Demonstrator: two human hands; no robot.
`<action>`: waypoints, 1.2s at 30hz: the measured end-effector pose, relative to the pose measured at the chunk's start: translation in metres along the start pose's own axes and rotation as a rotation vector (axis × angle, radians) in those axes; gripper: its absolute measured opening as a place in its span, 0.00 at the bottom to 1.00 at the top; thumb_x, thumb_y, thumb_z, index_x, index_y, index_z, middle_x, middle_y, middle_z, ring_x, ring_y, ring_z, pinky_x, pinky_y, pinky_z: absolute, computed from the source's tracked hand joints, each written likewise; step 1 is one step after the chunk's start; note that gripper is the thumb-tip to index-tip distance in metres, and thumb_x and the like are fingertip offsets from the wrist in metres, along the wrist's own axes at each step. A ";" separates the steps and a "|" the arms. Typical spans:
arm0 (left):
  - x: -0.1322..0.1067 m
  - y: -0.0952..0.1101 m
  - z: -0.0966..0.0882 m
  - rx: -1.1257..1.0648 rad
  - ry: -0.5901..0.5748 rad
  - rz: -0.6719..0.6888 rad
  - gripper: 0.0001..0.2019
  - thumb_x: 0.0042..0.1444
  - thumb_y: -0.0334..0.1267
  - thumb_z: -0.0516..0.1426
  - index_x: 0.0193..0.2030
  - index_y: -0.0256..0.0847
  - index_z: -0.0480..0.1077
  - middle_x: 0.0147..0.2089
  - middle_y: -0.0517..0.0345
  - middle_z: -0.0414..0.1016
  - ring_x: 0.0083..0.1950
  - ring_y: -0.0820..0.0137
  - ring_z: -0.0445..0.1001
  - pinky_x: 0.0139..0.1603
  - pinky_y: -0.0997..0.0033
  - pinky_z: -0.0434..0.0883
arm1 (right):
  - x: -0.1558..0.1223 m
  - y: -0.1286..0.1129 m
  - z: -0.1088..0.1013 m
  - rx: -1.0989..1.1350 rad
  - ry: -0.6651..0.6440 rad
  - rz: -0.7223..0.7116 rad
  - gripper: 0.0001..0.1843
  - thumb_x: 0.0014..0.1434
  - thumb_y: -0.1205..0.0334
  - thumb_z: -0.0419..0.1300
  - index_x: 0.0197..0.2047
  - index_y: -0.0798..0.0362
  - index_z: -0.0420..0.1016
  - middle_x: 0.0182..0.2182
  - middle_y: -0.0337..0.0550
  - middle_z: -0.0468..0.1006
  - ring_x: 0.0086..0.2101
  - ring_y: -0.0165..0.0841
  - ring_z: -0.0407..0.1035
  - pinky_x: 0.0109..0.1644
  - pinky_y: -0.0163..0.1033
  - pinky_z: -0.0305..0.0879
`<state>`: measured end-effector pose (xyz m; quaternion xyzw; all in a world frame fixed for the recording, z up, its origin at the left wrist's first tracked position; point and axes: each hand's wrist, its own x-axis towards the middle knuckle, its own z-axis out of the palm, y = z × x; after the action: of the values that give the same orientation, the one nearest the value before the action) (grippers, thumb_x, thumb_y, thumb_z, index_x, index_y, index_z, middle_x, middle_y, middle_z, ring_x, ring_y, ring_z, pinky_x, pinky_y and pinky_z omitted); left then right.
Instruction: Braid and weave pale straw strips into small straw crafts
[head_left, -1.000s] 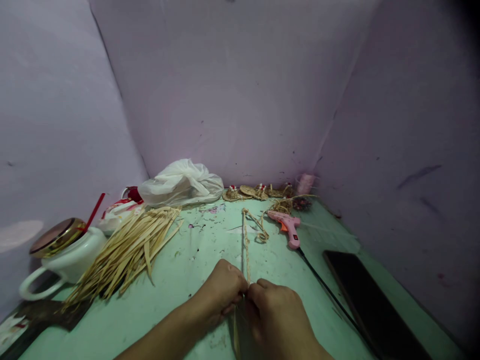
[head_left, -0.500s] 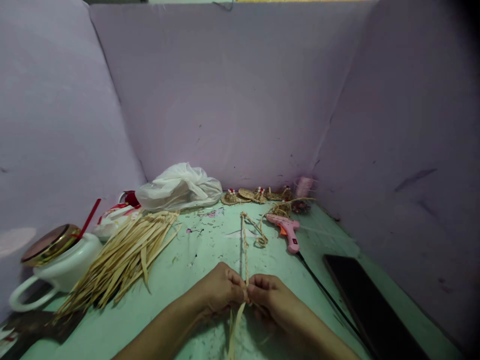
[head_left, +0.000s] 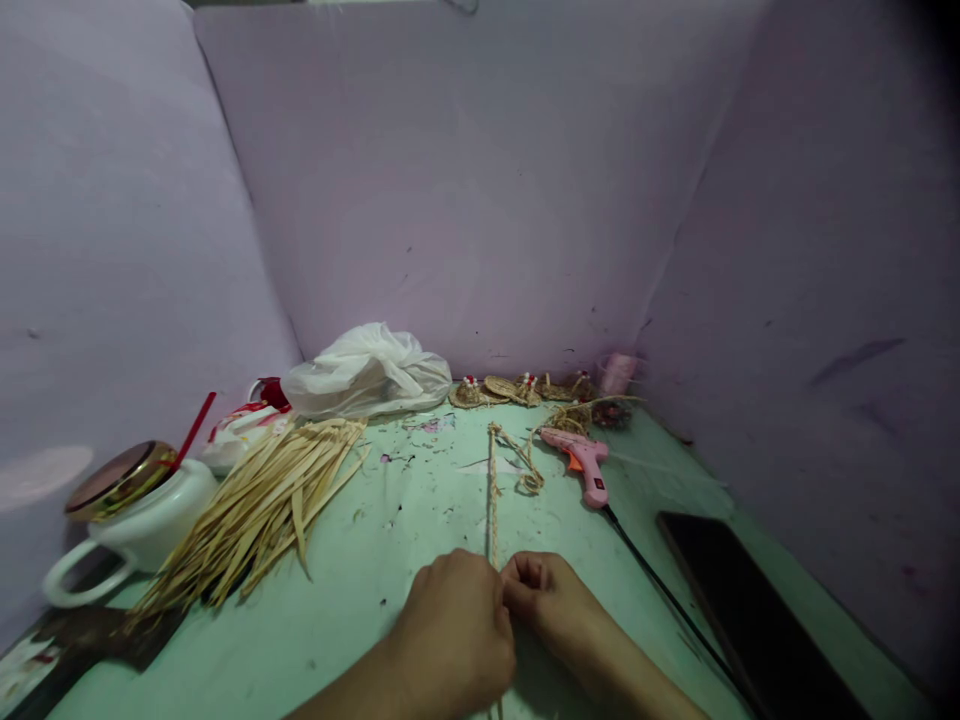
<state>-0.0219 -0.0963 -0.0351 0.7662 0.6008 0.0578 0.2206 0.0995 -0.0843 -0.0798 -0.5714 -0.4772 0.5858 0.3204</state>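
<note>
A thin braided straw cord (head_left: 493, 505) runs from the far middle of the table straight toward me and goes in between my hands. My left hand (head_left: 457, 635) is closed at the near end of this cord, its back turned up so that the fingertips are hidden. Pale strip ends come out below it at the bottom edge. Close against it, my right hand (head_left: 551, 600) pinches at the cord, thumb and fingers bent together. The working end of the braid is covered by both hands.
Left lie a bundle of dry straw strips (head_left: 262, 510), a white cup (head_left: 161, 515) and a dark blade (head_left: 112, 635). A white plastic bag (head_left: 367, 375) and small woven pieces (head_left: 517, 388) stand behind. Right are a pink glue gun (head_left: 577, 455), its cable and a black phone-like slab (head_left: 750, 610).
My left hand has turned over and moved down and right, now covering the loose strips. My right hand stays at the cord. The view has shifted slightly.
</note>
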 end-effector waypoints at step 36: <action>0.021 -0.012 0.023 -0.963 -0.176 -0.279 0.06 0.31 0.28 0.49 0.10 0.37 0.55 0.08 0.68 0.47 0.13 0.82 0.45 0.15 0.77 0.41 | -0.033 -0.019 -0.006 -0.822 0.159 -0.209 0.09 0.46 0.63 0.53 0.23 0.55 0.73 0.19 0.43 0.74 0.20 0.27 0.61 0.23 0.32 0.46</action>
<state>-0.0184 -0.0801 -0.0641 0.4919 0.5819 0.2333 0.6041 0.1071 -0.1073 -0.0500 -0.6433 -0.7001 0.2656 0.1597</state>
